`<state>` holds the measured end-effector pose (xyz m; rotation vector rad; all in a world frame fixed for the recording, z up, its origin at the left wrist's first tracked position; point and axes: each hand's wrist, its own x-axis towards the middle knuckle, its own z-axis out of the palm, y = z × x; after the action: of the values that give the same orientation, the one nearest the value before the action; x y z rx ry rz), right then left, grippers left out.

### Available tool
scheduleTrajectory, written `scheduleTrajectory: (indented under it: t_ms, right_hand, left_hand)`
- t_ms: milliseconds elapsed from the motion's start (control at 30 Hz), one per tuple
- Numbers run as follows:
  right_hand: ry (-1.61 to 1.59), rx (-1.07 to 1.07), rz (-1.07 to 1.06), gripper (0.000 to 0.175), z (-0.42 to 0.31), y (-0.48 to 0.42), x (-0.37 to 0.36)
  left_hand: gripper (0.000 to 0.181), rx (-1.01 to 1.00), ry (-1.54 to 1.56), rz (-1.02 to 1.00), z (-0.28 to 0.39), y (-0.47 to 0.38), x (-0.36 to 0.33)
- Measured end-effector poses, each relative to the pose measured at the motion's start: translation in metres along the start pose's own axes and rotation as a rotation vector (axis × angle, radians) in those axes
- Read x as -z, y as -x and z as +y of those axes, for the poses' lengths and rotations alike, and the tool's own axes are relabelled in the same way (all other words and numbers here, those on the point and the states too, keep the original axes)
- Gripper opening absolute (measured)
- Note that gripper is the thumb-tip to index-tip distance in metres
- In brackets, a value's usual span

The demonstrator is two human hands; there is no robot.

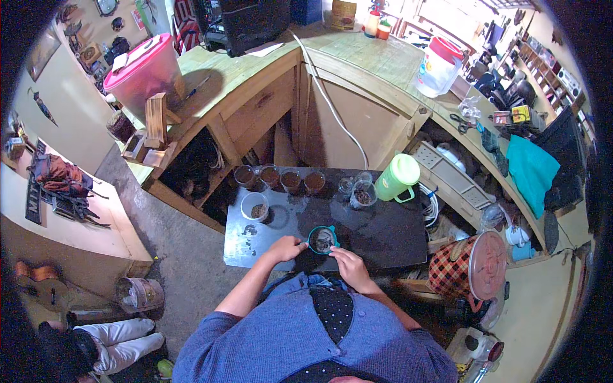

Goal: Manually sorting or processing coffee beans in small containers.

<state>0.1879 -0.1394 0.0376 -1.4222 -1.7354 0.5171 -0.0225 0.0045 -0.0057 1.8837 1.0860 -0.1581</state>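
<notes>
A small teal-rimmed strainer (pixel 322 240) with dark matter in it lies between my hands, near the front edge of the dark table (pixel 397 234). My left hand (pixel 286 249) grips its left side, and my right hand (pixel 350 265) has its fingertips on the lower right rim. Several clear cups of brown stuff, one of them a plastic cup (pixel 314 182), line the far edge. A wider clear tub (pixel 255 208) with some grains stands at the left. Beside a green lidded pitcher (pixel 398 177) is a clear cup with dark chunks (pixel 363 194).
A wooden counter (pixel 354 57) wraps around beyond the table, with a white cable (pixel 330 105) hanging down from it. A checkered container with a pinkish lid (pixel 487 265) stands to the right. At lower left are a person's light-trousered legs (pixel 119 340) and a bucket (pixel 140 294).
</notes>
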Motion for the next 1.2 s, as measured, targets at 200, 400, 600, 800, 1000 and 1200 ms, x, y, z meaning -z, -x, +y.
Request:
scheduleTrajectory:
  t_ms: [200,400,600,800,1000,1200]
  right_hand:
    - [-0.010,0.062,-0.104,0.020,-0.003,0.008,0.016]
    - [-0.001,0.039,-0.090,0.021,0.005,0.004,-0.001]
    - [-0.065,-0.053,-0.094,0.015,-0.016,-0.008,0.008]
    - [0.013,-0.016,-0.043,0.013,-0.010,-0.010,0.002]
    - [0.051,-0.100,0.062,0.010,-0.006,-0.006,-0.009]
    - [-0.037,-0.017,0.026,0.008,-0.019,-0.008,0.001]
  left_hand:
    - [0.051,0.037,-0.029,-0.024,0.008,0.003,0.007]
    - [0.050,0.044,-0.052,0.017,0.006,0.002,0.004]
    - [0.050,0.049,-0.144,0.027,0.011,0.007,0.007]
    - [0.051,0.063,-0.081,-0.012,0.006,0.001,0.004]
    - [0.054,0.023,-0.040,0.009,-0.001,-0.002,0.000]
    - [0.053,0.071,-0.037,-0.029,0.002,-0.001,0.002]
